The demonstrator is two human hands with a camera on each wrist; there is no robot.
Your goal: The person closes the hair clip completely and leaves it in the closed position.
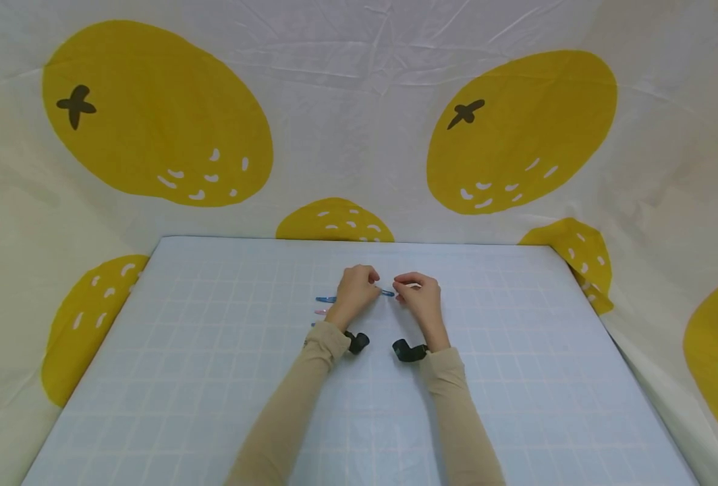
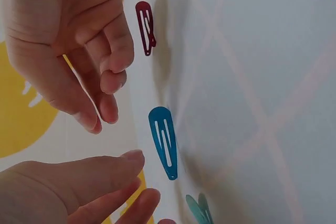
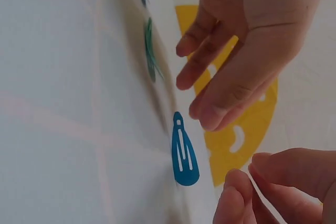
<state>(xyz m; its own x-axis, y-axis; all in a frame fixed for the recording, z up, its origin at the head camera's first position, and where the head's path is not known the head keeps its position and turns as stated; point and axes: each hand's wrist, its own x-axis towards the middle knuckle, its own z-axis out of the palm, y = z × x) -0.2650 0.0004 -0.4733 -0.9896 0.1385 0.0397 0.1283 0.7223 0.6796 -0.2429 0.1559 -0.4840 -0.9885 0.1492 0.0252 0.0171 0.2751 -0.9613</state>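
A blue snap hair clip (image 1: 387, 293) lies on the table between both hands, its wide end toward the right. My left hand (image 1: 355, 290) is just left of it, thumb and fingers loosely extended, a small gap showing from the clip in the left wrist view. To the right, my right hand (image 1: 422, 297) hovers with fingers bent and thumb near the fingertips; nothing shows between them. A dark red hair clip (image 2: 145, 29) is beside the right hand. On the left hand's side lies a teal hair clip (image 3: 150, 51), partly cut off in the left wrist view.
Left of the left hand lie another blue clip (image 1: 325, 299) and a pink clip (image 1: 320, 312), partly covered by hand and sleeve. A pale checked cloth covers the table (image 1: 535, 405). Behind it hangs a white curtain (image 1: 347, 135) printed with yellow fruit.
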